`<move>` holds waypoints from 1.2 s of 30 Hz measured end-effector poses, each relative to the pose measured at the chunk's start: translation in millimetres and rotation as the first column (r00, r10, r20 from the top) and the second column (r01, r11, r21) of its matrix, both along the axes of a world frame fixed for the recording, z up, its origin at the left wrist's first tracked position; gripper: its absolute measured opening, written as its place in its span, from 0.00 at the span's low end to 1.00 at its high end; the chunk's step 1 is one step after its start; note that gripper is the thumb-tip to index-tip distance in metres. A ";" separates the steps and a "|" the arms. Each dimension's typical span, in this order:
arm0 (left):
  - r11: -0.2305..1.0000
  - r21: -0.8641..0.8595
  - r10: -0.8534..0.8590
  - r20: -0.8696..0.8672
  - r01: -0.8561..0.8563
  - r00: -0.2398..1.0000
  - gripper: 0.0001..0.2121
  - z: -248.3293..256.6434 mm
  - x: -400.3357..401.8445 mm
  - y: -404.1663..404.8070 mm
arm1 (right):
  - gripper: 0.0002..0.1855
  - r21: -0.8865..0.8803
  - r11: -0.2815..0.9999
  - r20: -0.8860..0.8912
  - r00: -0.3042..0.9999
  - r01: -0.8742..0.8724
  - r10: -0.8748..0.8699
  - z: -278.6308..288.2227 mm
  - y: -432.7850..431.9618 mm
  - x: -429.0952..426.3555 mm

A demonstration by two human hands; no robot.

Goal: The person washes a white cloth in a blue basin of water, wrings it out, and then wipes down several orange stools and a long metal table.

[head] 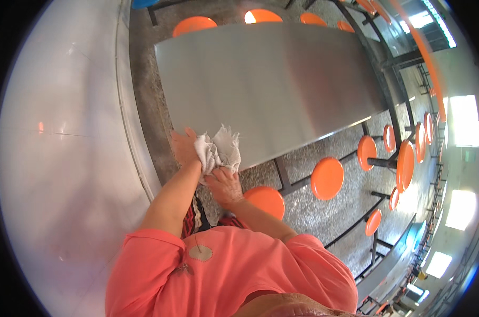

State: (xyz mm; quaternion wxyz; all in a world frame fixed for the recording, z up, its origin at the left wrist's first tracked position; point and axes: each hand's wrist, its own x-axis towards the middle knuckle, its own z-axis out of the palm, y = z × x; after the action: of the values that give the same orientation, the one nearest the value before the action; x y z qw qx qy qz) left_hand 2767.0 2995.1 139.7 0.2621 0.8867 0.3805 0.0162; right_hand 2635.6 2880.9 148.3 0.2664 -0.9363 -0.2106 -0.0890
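A frayed whitish cloth point(217, 152) lies bunched over the near left corner of a long grey table point(239, 83). My right hand point(225, 186) grips the lower part of the cloth at the table's near edge, its fingers curled into the fabric. Just left of the cloth, my left hand point(183, 146) rests by the table's end edge. Its fingers are apart, and folds of cloth touch the side of this hand and wrist. Whether the left palm presses on the tabletop is hidden.
A pale tiled wall point(65, 158) rises close on my left. Orange round stools point(327, 178) on dark metal frames line the table's near side, one stool point(265, 201) right beside my right forearm. More orange stools point(194, 26) stand along the far side.
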 end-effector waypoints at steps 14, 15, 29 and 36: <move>0.155 -0.952 0.281 -0.213 -0.263 0.936 0.21 -34.1 -42.1 80.8 | 0.16 -0.264 0.944 -0.124 0.964 0.197 -0.236 -3.7 -6.9 89.0; 0.136 -0.966 0.237 -0.185 -0.222 0.954 0.20 -37.2 -48.3 84.2 | 0.16 -0.200 0.979 -0.101 0.993 0.046 -0.067 -13.2 7.3 68.3; 0.855 -0.511 -0.049 0.085 0.086 0.995 0.24 4.3 -15.4 29.8 | 0.17 -0.238 0.970 -0.122 0.990 0.046 -0.077 17.0 131.3 396.2; 0.882 -0.466 -0.073 -0.006 0.062 0.997 0.23 11.6 -8.7 25.6 | 0.16 -0.285 0.956 -0.001 0.998 0.064 -0.067 -12.8 124.7 429.4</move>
State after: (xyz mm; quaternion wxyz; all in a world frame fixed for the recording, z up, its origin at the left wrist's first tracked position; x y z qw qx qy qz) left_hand 2758.3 3020.7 151.3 0.4632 0.8107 0.3454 -0.0949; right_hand 3065.0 3005.5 135.6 0.1270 -0.9718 -0.1889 -0.0616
